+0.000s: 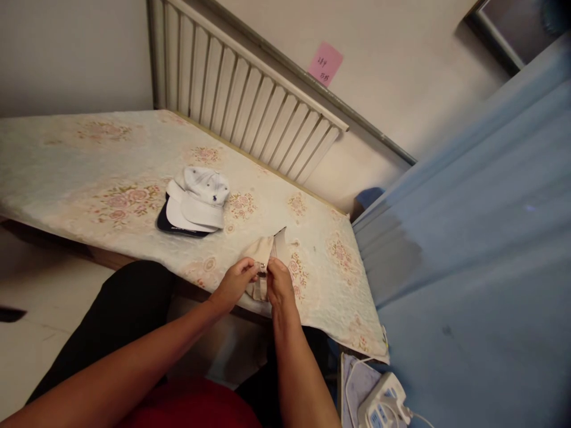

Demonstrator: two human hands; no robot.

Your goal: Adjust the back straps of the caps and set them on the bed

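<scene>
Beige cap [259,248]: at the near edge of the bed [319,235], right of the stacked caps and well apart from them. Whether it rests on the cover or is lifted slightly, I cannot tell.
Left hand [238,282]: thumb and finger pinched on the cap's back band, just left of the small buckle [262,267].
Right hand [280,282]: gripping the same band from the right side, thumb upward. Both hands close together, the buckle between their fingertips.
Strap work: judged to be fiddling with the fastening. Best done with one hand steadying the buckle, the other feeding the strap [261,290] flat and straight; a twisted strap would likely bind. Small, even pulls suit soft cloth.
Cap's pointing: strap side faces near, toward the person. A stiff pale flap [279,245], probably the brim, stands up at the far right, its dark-edged tip pointing far and slightly right.
Long axis: near to far, leaning right at the far end; partly hidden by fingers.
Stacked caps: white cap [198,208] on top, dark cap [163,222] beneath, brims toward near left.
Surroundings: radiator [250,89] along the far side; blue curtain [446,285] at right.
</scene>
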